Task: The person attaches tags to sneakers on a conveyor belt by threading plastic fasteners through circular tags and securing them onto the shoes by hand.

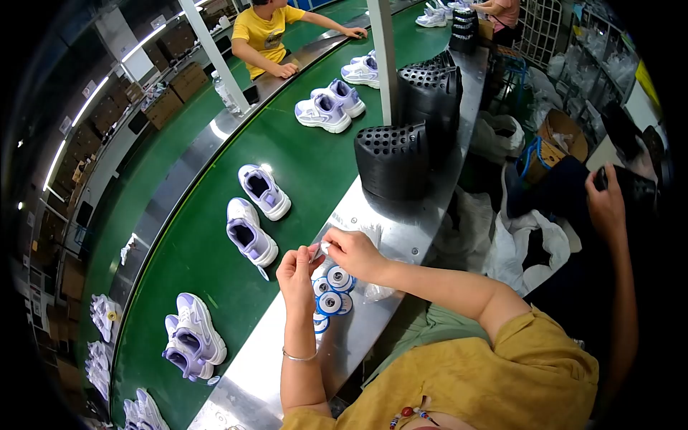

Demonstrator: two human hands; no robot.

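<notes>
My left hand [294,275] and my right hand [356,255] meet over the metal ledge [269,344], fingertips pinched on a small white piece [323,249] between them. Its exact kind is too small to make out. Just below my hands, several round blue-and-white tags [330,302] lie in an overlapping pile on the ledge. Clear plastic bagging with thin white strands [373,235] lies beside my right hand. On the green conveyor belt, the nearest pair of white and lilac sneakers [251,233] sits to the left of my hands.
More sneaker pairs stand on the belt [154,287], one nearer [197,337] and others farther off [330,107]. Black perforated bins [393,168] line the ledge beside a white post [383,57]. A person in yellow [265,32] sits across; another person's hand [608,201] is at right.
</notes>
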